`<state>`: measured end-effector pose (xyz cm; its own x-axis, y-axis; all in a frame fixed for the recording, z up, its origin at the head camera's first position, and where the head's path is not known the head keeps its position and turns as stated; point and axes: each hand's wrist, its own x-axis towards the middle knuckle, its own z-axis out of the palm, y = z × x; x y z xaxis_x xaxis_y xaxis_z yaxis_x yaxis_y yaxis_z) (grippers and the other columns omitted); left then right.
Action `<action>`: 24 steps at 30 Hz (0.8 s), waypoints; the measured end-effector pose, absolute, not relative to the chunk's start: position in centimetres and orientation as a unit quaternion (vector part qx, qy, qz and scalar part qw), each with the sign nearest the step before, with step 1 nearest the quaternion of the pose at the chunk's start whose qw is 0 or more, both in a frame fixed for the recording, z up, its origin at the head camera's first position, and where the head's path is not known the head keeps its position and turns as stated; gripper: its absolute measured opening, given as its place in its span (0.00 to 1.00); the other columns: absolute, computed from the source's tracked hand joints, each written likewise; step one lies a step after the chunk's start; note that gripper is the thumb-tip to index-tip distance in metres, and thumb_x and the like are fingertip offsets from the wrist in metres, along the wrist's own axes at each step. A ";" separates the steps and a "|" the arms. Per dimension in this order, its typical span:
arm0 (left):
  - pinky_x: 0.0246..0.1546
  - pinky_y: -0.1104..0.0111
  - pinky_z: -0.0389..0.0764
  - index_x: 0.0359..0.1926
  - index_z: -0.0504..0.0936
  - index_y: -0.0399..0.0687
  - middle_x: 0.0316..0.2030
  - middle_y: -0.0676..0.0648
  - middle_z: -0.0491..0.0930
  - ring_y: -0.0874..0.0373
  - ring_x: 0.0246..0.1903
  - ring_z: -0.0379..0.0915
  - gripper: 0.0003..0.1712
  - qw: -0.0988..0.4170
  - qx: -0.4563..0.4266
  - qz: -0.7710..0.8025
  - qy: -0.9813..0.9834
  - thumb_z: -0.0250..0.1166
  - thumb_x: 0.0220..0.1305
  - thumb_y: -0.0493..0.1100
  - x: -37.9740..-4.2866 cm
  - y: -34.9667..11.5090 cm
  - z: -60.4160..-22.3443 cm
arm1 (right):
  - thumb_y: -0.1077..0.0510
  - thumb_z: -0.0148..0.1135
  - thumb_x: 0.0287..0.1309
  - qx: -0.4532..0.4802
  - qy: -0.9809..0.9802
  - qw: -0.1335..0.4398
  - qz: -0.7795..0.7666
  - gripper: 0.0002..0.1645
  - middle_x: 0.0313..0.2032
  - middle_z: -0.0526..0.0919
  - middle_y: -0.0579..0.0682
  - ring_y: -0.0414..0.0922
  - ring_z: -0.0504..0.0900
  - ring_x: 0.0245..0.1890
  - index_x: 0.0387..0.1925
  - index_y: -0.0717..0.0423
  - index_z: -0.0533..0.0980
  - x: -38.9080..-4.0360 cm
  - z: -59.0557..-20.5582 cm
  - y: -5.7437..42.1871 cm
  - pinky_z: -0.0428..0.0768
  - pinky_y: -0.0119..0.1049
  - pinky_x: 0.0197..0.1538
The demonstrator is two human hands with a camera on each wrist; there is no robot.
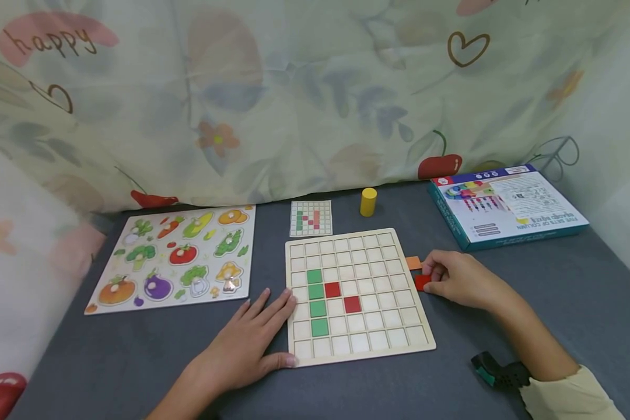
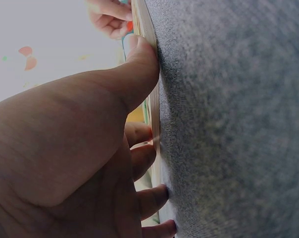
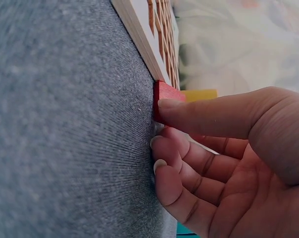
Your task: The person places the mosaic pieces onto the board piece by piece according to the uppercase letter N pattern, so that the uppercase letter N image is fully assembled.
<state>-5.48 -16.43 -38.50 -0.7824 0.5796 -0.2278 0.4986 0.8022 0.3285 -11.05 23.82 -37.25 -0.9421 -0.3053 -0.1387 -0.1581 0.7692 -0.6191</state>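
Right hand (image 1: 459,280): fingers bent inward, thumb and forefinger pinching a red tile at the board's right edge.
Pinched red tile (image 1: 422,283): outside the grid, against the right edge of the board.
Left hand (image 1: 248,351): fingers extended and slightly spread, thumb at the board's near left corner, fingertips along its left edge; it grasps nothing.
Wooden grid board (image 1: 338,326): flat on the dark grey surface (image 1: 189,344), between the two hands.
Orange tile (image 1: 413,263): at the board's right edge, just beyond the pinched red one.
Green tiles (image 1: 317,308): four in a line down the board's second column from the left.
Set red tiles (image 1: 352,304): two, stepping diagonally rightward and nearer inside the board.
Pattern card (image 1: 311,219): just past the board's far edge, toward its left.
Yellow cylinder (image 1: 368,202): upright, beyond the board's far edge.
Vegetable puzzle (image 1: 206,256): left of the board.
Flat box (image 1: 509,204): right of the board, toward its far side.
Floral curtain (image 1: 304,116): behind the board.
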 end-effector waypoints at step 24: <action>0.68 0.38 0.50 0.80 0.52 0.54 0.78 0.53 0.48 0.43 0.76 0.39 0.54 0.163 0.290 0.133 0.934 0.57 0.62 0.74 -5.4 -16.5 -38.4 | 0.60 0.69 0.62 -0.135 0.930 0.122 -0.320 0.04 0.28 0.77 0.45 0.43 0.73 0.28 0.36 0.54 0.80 -11.0 -36.2 24.3 0.73 0.35 0.29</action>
